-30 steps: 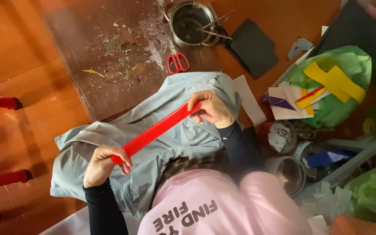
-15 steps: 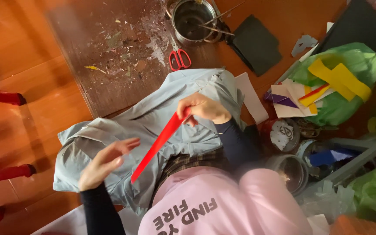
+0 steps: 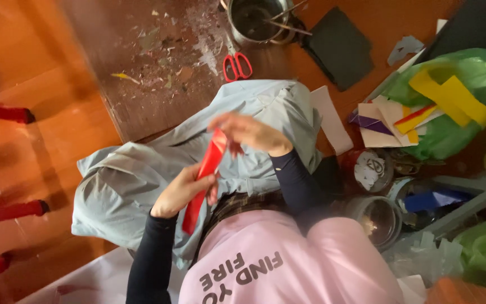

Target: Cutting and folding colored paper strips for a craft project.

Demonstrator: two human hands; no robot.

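Head view: red paper strip [image 3: 205, 175] held over grey-blue cloth [image 3: 142, 180] on lap, between both hands. Right hand [image 3: 248, 132] pinched on upper end, fingers together though blurred; left hand [image 3: 184, 190] closed around middle, thumb over front face. Long axis steeply diagonal, top end toward red-handled scissors [image 3: 236, 65], free bottom end toward pink shirt [image 3: 288, 264]. Judged light, thin, floppy, easily creased; best gripped flat near both ends.

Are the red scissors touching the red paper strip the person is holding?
Apart. The head view shows the red scissors lying up on the dark board, with grey cloth between them and the red strip held lower down in both hands.
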